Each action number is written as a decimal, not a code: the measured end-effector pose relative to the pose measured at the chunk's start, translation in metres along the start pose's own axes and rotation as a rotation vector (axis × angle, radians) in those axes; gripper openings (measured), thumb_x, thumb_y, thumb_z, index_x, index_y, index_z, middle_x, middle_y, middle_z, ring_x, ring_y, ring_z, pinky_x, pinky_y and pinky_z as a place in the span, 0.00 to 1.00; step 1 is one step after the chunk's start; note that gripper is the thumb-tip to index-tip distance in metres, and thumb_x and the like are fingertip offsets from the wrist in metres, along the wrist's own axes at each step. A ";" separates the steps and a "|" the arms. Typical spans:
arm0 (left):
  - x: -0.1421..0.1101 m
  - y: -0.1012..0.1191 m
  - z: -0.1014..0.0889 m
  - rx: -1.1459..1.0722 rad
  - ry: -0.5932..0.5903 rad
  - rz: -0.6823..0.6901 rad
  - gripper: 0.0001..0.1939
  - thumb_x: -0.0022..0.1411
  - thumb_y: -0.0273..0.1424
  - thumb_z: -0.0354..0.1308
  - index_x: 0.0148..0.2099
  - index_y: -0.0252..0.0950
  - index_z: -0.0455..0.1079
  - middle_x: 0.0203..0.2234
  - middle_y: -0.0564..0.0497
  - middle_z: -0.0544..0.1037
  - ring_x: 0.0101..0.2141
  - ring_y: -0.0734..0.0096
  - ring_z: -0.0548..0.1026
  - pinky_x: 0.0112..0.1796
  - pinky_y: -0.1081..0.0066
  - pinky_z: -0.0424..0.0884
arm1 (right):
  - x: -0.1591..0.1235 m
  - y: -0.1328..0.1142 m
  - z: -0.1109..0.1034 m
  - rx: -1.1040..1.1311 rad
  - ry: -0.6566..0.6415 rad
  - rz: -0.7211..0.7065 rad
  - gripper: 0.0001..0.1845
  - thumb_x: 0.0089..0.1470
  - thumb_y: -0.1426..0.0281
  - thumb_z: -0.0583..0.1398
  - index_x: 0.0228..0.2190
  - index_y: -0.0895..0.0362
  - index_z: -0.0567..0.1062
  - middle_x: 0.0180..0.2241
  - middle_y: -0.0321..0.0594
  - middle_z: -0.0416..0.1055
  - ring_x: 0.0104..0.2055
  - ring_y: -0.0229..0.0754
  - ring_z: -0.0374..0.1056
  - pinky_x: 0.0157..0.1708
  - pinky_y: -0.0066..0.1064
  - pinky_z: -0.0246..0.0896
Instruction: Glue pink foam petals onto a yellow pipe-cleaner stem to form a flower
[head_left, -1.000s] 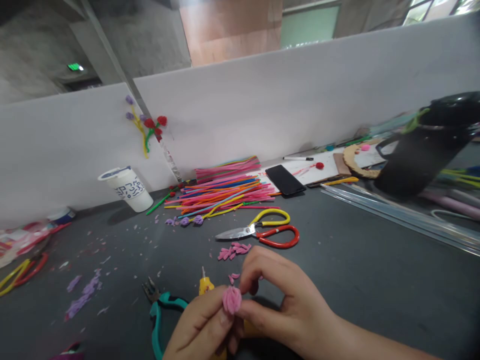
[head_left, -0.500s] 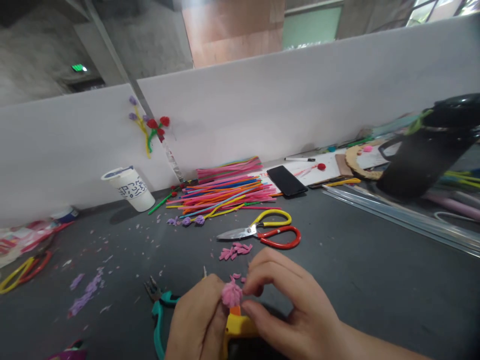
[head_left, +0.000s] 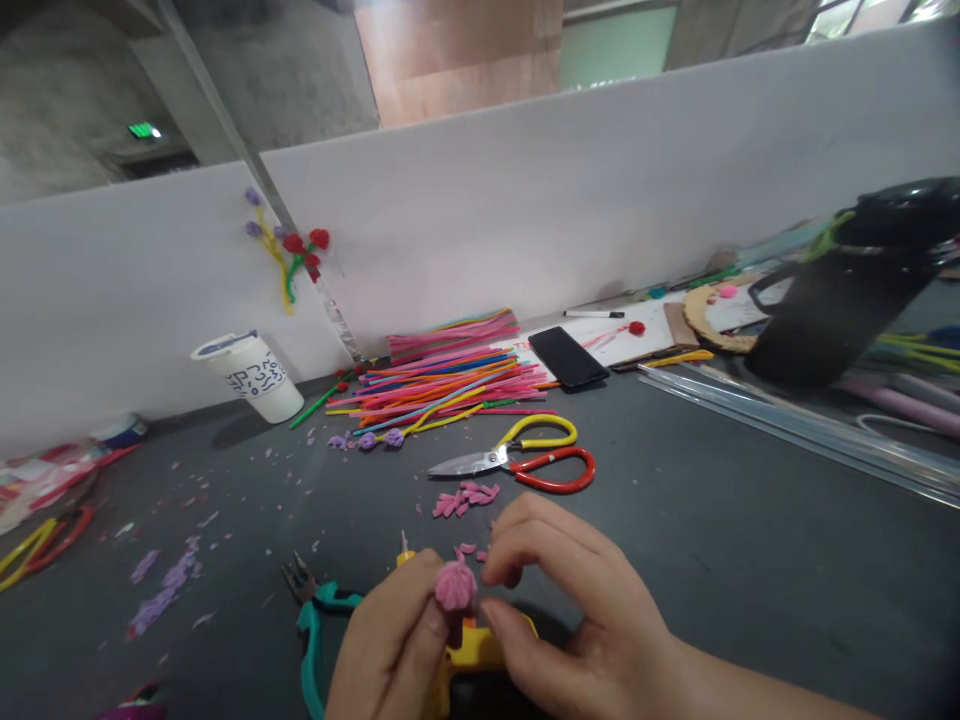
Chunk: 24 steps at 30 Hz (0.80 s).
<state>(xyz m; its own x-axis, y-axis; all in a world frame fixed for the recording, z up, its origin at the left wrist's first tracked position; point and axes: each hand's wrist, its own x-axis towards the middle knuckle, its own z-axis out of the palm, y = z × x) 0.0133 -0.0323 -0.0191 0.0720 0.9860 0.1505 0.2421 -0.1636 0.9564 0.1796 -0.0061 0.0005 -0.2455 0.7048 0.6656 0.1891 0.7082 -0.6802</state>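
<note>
My left hand (head_left: 397,635) is closed, pinching a small pink fuzzy flower head (head_left: 455,585) upright between thumb and index finger. Just to its right is my right hand (head_left: 577,610), with curved fingers and a gap between thumb and forefinger; nothing shows between them. Beneath both hands lies a yellow glue gun (head_left: 480,648), partly covered by them, its nozzle poking out above the left hand. Beyond the flower head are a few loose pink pieces and a small pile of cut pink pipe-cleaner pieces (head_left: 465,499). Teal-handled pliers (head_left: 313,630) rest left of my left hand.
Scissors (head_left: 517,458) with yellow and red handles lie ahead, before a heap of coloured pipe cleaners (head_left: 450,390). A phone (head_left: 568,358), a white cup (head_left: 259,378) and a black jug (head_left: 832,310) stand or lie farther back. Purple scraps (head_left: 165,590) are at left.
The flower head has tilted slightly in my left hand, showing more of its ribbed top. My right fingertips are slightly farther from it. The whole view has shifted a little.
</note>
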 end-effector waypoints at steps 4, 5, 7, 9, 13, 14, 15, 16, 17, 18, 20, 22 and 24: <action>0.005 0.004 -0.003 -0.574 -0.246 -0.430 0.19 0.54 0.44 0.61 0.22 0.34 0.72 0.13 0.54 0.66 0.15 0.79 0.58 0.18 0.76 0.51 | 0.005 -0.002 -0.004 0.173 -0.076 0.207 0.09 0.45 0.78 0.57 0.31 0.57 0.71 0.29 0.37 0.69 0.31 0.37 0.65 0.32 0.26 0.63; 0.006 0.003 -0.004 -0.660 -0.282 -0.482 0.20 0.55 0.43 0.61 0.20 0.33 0.72 0.11 0.54 0.65 0.14 0.80 0.56 0.17 0.76 0.49 | 0.006 -0.001 -0.004 0.230 -0.119 0.271 0.09 0.45 0.78 0.58 0.32 0.57 0.72 0.30 0.37 0.69 0.33 0.37 0.65 0.33 0.26 0.63; 0.007 0.001 -0.003 -0.732 -0.305 -0.533 0.19 0.55 0.41 0.61 0.20 0.33 0.72 0.10 0.54 0.66 0.13 0.81 0.57 0.16 0.77 0.47 | 0.006 0.000 -0.002 0.309 -0.196 0.352 0.08 0.46 0.78 0.59 0.31 0.57 0.72 0.31 0.37 0.70 0.35 0.38 0.65 0.35 0.27 0.62; 0.008 -0.001 -0.001 -0.718 -0.275 -0.543 0.18 0.55 0.42 0.61 0.22 0.33 0.72 0.10 0.54 0.67 0.11 0.83 0.57 0.15 0.79 0.45 | 0.006 0.002 0.000 0.315 -0.220 0.365 0.05 0.49 0.78 0.59 0.28 0.57 0.72 0.30 0.35 0.69 0.35 0.37 0.65 0.37 0.27 0.61; 0.010 0.004 0.005 -0.607 -0.157 -0.498 0.18 0.54 0.44 0.62 0.25 0.34 0.70 0.10 0.59 0.65 0.11 0.86 0.55 0.15 0.81 0.49 | 0.003 0.004 0.002 0.231 -0.180 0.352 0.04 0.52 0.76 0.59 0.27 0.57 0.71 0.28 0.34 0.69 0.33 0.37 0.64 0.37 0.29 0.59; 0.010 0.006 0.006 -0.572 -0.109 -0.490 0.17 0.52 0.44 0.64 0.26 0.34 0.69 0.11 0.59 0.66 0.12 0.86 0.55 0.16 0.82 0.49 | 0.002 0.004 0.002 0.217 -0.174 0.346 0.03 0.52 0.75 0.59 0.27 0.57 0.71 0.28 0.34 0.69 0.33 0.37 0.63 0.36 0.29 0.59; 0.010 0.009 0.007 -0.544 -0.084 -0.467 0.18 0.51 0.44 0.65 0.26 0.34 0.70 0.11 0.60 0.65 0.12 0.86 0.56 0.16 0.82 0.49 | 0.002 0.004 0.002 0.205 -0.168 0.334 0.03 0.52 0.75 0.59 0.28 0.56 0.70 0.28 0.34 0.68 0.33 0.37 0.63 0.35 0.29 0.59; 0.009 0.011 0.008 -0.495 -0.049 -0.448 0.18 0.51 0.45 0.65 0.28 0.34 0.70 0.12 0.61 0.64 0.13 0.86 0.56 0.16 0.82 0.49 | 0.001 0.003 0.002 0.193 -0.161 0.319 0.03 0.52 0.76 0.58 0.28 0.56 0.70 0.28 0.34 0.68 0.33 0.37 0.63 0.35 0.28 0.59; 0.008 0.013 0.008 -0.457 -0.022 -0.423 0.18 0.51 0.45 0.65 0.28 0.34 0.71 0.12 0.61 0.63 0.13 0.86 0.56 0.17 0.82 0.49 | 0.001 0.003 0.002 0.179 -0.151 0.302 0.03 0.52 0.76 0.58 0.28 0.56 0.70 0.28 0.34 0.67 0.32 0.37 0.63 0.34 0.28 0.59; 0.007 0.014 0.009 -0.422 -0.002 -0.400 0.18 0.52 0.45 0.64 0.29 0.35 0.71 0.12 0.61 0.62 0.14 0.85 0.56 0.17 0.82 0.49 | 0.001 0.003 0.002 0.166 -0.141 0.286 0.03 0.51 0.76 0.58 0.28 0.57 0.70 0.28 0.34 0.67 0.32 0.37 0.63 0.34 0.28 0.59; 0.004 0.013 0.009 -0.368 0.014 -0.366 0.17 0.54 0.45 0.62 0.30 0.35 0.71 0.13 0.62 0.60 0.15 0.84 0.55 0.18 0.81 0.50 | 0.001 0.002 0.001 0.142 -0.120 0.261 0.03 0.50 0.76 0.58 0.28 0.57 0.70 0.28 0.34 0.67 0.32 0.36 0.63 0.34 0.28 0.59; 0.000 0.011 0.008 -0.327 0.003 -0.326 0.16 0.58 0.44 0.59 0.31 0.35 0.72 0.13 0.61 0.59 0.16 0.82 0.56 0.19 0.79 0.52 | 0.001 0.002 0.001 0.129 -0.114 0.256 0.03 0.49 0.76 0.57 0.28 0.57 0.70 0.28 0.34 0.67 0.31 0.36 0.63 0.33 0.28 0.59; -0.002 0.010 0.006 -0.294 -0.020 -0.252 0.17 0.60 0.44 0.56 0.32 0.36 0.73 0.14 0.59 0.60 0.17 0.80 0.57 0.20 0.78 0.55 | 0.001 0.003 0.002 0.124 -0.116 0.262 0.03 0.50 0.76 0.57 0.27 0.57 0.70 0.28 0.34 0.67 0.31 0.36 0.63 0.33 0.28 0.59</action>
<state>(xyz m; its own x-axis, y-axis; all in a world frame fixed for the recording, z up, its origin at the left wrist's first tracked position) 0.0218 -0.0362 -0.0117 0.0655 0.9928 -0.1005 -0.0324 0.1028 0.9942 0.1783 -0.0035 -0.0008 -0.3123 0.8483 0.4276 0.1443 0.4873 -0.8612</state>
